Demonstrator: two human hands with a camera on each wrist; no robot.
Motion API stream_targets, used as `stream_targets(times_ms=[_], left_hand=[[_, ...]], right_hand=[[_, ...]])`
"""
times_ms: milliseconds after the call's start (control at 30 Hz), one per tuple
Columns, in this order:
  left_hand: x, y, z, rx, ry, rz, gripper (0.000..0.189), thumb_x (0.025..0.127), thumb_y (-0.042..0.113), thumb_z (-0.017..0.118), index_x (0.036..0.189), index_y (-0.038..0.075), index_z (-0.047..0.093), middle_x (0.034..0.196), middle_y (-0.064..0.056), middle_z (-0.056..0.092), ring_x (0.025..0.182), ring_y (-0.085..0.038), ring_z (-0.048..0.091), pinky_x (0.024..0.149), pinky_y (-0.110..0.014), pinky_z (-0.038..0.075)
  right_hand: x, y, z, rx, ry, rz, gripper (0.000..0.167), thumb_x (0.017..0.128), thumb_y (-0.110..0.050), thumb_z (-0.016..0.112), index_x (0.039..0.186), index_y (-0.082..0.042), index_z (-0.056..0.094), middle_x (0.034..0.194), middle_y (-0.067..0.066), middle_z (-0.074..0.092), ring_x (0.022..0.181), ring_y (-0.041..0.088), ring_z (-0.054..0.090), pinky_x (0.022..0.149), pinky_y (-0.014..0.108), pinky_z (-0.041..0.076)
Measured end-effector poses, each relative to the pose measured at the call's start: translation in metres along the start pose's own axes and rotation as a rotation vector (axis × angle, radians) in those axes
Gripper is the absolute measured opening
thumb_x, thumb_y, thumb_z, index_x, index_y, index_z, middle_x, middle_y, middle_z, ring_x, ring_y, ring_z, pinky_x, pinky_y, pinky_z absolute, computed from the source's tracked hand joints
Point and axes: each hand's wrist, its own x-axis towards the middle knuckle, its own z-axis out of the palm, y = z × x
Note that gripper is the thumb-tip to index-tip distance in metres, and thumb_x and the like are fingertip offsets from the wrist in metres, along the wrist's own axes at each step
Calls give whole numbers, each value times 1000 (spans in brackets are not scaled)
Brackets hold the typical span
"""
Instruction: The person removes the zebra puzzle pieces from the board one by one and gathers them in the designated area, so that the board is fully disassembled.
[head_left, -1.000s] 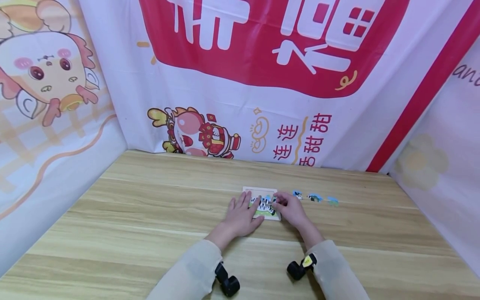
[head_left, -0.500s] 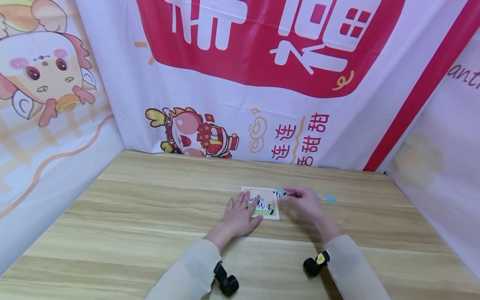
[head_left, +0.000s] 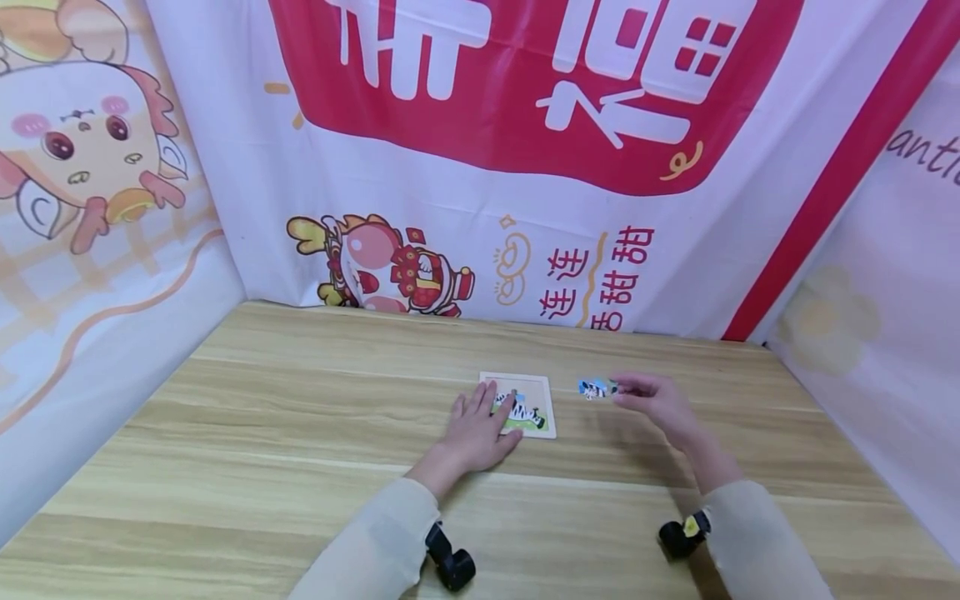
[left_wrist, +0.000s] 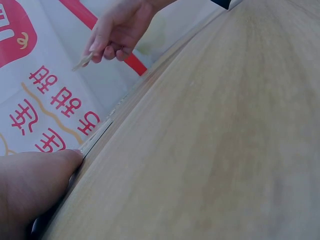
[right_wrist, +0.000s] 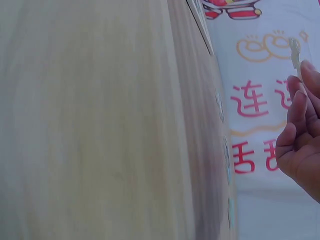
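Observation:
My left hand (head_left: pixel 476 429) lies with spread fingers over the lower left part of a square wooden puzzle board (head_left: pixel 552 408). Striped zebra pieces (head_left: pixel 527 415) fill the board's lower part, and its upper part shows bare wood. To the right of the board, my right hand (head_left: pixel 663 408) is raised off the table and pinches a thin puzzle piece (left_wrist: pixel 82 62) between thumb and fingers. The right wrist view shows that piece edge-on. My left thumb (left_wrist: pixel 40 172) sits at the board's edge in the left wrist view.
Loose puzzle pieces (right_wrist: pixel 227 157) lie in a row on the wood-grain table (head_left: pixel 337 500), right of the board; in the head view the right hand hides some of them. A printed cloth (head_left: pixel 420 183) hangs behind the table's back edge, with more cloth at both sides.
My right hand has moved from the board out to the right, carrying a puzzle piece. More bare wood shows at the board's upper right. My left hand has stayed on the board.

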Motion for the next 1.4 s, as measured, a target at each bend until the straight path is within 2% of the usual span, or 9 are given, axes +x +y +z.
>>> stream_targets(times_ms=[233,500,633,767,967,1133,1400], left_hand=[[0,0,1,1,-9,-2,62,88,52,29,139,18,19,142,-15,5,128,-30,-1,98,-50,0],[1,0,1,4,-12,-7,62,88,52,29,138,18,19,142,-14,5,128,-29,-1,98,-50,0],[0,0,2,7,-11,-6,62,88,52,29,138,18,19,142,-14,5,128,-29,-1,98,-50,0],[0,0,1,-3,-9,-3,62,88,52,29,138,17,20,142,-15,5,128,-30,-1,98,-50,0],[0,0,2,-4,-9,0,62,88,52,29,138,17,20,142,-14,5,128,-29,-1,98,-50,0],[1,-1,3,1,-10,0,62,88,52,29,138,18,19,142,-14,5,128,-29,-1,98,-50,0],[1,-2,2,0,-5,-1,62,88,52,29,138,17,20,142,-15,5,128,-29,-1,98,-50,0]], right_hand=[[-17,10,-31,-77,-9,64,47,80,-22,62,118,3,49,104,16,55,92,19,50,80,37,40],[-31,28,-55,-111,-8,71,46,82,-22,59,119,3,48,108,17,53,91,17,49,77,32,39],[-35,40,-63,-126,-21,132,48,82,-26,59,121,1,48,109,17,51,94,23,46,76,34,39],[-36,50,-67,-141,-23,190,51,81,-29,60,121,0,48,109,16,52,93,24,45,74,33,38],[-37,61,-69,-194,-17,157,45,82,-23,59,120,0,49,109,18,53,96,26,47,80,39,38],[-40,66,-68,-222,-13,187,46,80,-24,61,118,0,51,113,21,50,103,34,43,84,49,33],[-38,70,-64,-265,-27,176,47,76,-28,65,115,-3,55,113,21,50,103,35,41,83,51,29]])
